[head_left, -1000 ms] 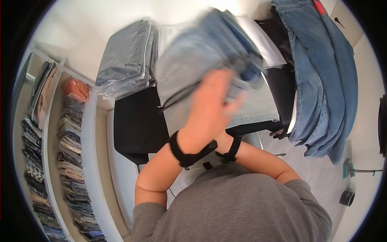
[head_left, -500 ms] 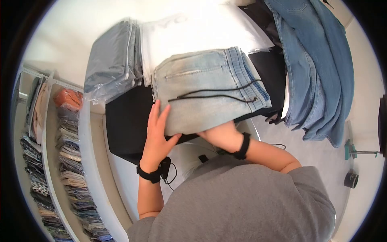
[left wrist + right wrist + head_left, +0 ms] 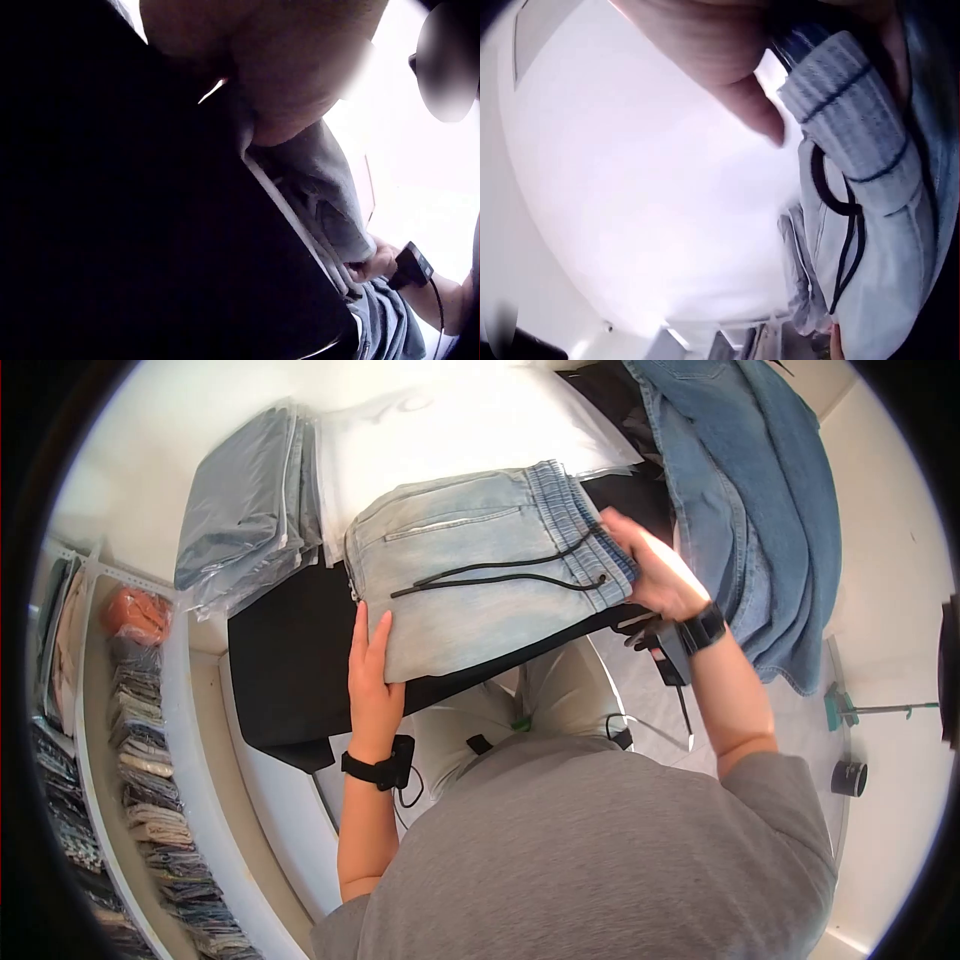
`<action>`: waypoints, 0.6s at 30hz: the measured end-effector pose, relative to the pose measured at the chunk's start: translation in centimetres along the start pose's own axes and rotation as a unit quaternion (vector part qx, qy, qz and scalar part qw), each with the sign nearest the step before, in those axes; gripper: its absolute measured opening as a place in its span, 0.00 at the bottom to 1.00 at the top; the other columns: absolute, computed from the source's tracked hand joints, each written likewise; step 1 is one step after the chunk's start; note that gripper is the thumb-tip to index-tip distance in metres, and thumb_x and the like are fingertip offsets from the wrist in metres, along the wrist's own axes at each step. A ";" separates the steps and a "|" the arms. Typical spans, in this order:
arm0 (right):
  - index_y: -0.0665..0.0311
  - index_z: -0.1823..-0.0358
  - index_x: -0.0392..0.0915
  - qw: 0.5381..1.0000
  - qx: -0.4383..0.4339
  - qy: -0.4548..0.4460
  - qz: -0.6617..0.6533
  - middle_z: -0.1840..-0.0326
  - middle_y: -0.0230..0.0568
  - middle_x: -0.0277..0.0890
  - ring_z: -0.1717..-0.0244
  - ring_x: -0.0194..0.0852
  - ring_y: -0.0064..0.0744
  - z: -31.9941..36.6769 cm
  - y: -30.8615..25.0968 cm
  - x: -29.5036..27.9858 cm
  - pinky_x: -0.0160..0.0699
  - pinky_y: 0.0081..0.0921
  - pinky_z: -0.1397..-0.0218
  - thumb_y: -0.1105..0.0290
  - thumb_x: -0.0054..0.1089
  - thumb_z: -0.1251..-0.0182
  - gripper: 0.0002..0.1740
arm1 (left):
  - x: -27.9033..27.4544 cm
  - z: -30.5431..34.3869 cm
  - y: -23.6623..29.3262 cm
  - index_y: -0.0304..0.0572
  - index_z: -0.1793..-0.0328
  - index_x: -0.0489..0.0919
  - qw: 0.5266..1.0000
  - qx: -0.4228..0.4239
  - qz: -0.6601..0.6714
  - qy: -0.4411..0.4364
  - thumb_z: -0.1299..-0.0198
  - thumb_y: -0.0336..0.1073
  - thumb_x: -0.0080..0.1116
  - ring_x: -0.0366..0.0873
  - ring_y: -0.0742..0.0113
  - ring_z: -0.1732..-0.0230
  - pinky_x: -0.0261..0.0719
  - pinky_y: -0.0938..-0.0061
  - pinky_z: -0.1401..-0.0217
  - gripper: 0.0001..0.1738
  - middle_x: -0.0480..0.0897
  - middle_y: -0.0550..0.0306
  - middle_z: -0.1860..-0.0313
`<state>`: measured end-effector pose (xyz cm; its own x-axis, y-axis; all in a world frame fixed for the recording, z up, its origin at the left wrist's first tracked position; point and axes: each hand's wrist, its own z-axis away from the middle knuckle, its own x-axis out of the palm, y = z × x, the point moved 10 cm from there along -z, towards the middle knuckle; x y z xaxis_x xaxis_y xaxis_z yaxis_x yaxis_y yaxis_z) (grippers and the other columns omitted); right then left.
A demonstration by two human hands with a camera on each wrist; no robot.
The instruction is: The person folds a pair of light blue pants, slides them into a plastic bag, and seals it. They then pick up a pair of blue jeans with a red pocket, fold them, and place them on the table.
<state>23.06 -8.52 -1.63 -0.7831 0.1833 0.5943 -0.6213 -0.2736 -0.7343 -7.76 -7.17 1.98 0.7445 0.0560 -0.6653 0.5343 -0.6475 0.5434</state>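
right fingers [image 3: 620,532] shifted to waistband [image 3: 572,510] of denim garment [image 3: 460,625], away from near edge [image 3: 470,661], forearm [image 3: 733,700] swung outward

Left of our left fingers [image 3: 360,640], the black desk [image 3: 285,660] gives us a sideways passage. Ahead and leftward, the bagged stack [image 3: 240,500] blocks us; between our left and right fingers [image 3: 622,530], folded jeans [image 3: 460,625] fill the way, with white bags [image 3: 450,435] lying beyond. Right of our right fingers, draped jeans [image 3: 740,510] hem us in closely.
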 end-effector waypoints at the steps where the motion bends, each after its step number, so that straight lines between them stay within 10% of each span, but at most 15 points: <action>1: 0.71 0.46 0.71 0.998 -0.006 0.006 0.061 0.53 0.41 0.78 0.53 0.77 0.31 -0.2 -0.5 0.2 0.77 0.29 0.48 0.67 0.57 0.36 0.20 | 0.0 -0.1 0.1 0.45 0.33 0.68 1.000 -0.002 0.011 0.003 0.53 0.15 0.48 0.59 0.44 0.29 0.61 0.62 0.31 0.36 0.59 0.40 0.28; 3: 0.71 0.44 0.69 0.992 -0.011 0.005 0.125 0.51 0.39 0.76 0.52 0.76 0.28 0.1 -2.1 1.8 0.75 0.26 0.45 0.82 0.58 0.45 0.24 | -0.1 -0.6 0.6 0.45 0.34 0.69 0.999 0.022 -0.033 -0.004 0.55 0.14 0.48 0.58 0.44 0.29 0.59 0.59 0.30 0.37 0.60 0.42 0.28; 8: 0.68 0.49 0.74 0.948 -0.184 0.001 0.258 0.56 0.32 0.77 0.57 0.75 0.23 2.9 -9.1 4.8 0.73 0.21 0.50 0.85 0.57 0.46 0.20 | -0.2 -2.3 3.3 0.48 0.36 0.72 0.983 0.073 -0.165 -0.032 0.60 0.12 0.47 0.56 0.48 0.27 0.55 0.52 0.29 0.40 0.65 0.50 0.30; 18: 0.71 0.44 0.70 0.982 -0.062 0.110 0.143 0.52 0.35 0.74 0.53 0.73 0.26 1.2 -1.6 -5.5 0.75 0.25 0.47 0.84 0.53 0.48 0.26 | 3.1 -3.1 4.5 0.49 0.35 0.70 0.950 0.141 -0.184 -0.208 0.61 0.12 0.47 0.56 0.47 0.28 0.58 0.49 0.31 0.41 0.67 0.54 0.32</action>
<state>28.41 -10.22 -3.37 -0.9041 0.3198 0.2833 -0.3638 -0.2285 -0.9030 -1.81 -7.56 3.97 0.2739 0.0499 -0.9605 0.5553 -0.8236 0.1156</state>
